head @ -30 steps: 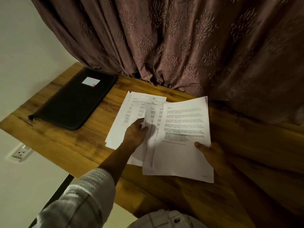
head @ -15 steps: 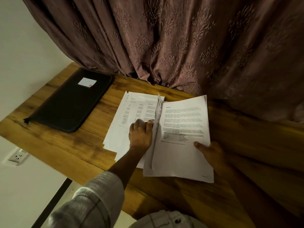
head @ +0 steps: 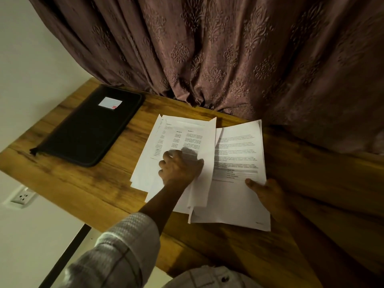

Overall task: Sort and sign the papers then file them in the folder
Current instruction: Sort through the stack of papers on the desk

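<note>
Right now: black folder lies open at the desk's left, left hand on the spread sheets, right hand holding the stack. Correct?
No, the folder is closed, not open; the head view shows its cover flat, label up. The rest stands: it lies at the left of the desk, left hand on the spread sheets, right hand holding the stack.

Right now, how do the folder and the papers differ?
The folder is black; the papers are white. The folder lies closed and untouched at the left of the table; the papers are fanned out in the middle under the left hand and right hand. The folder is one neat piece; the papers overlap loosely. Both lie on the table.
</note>
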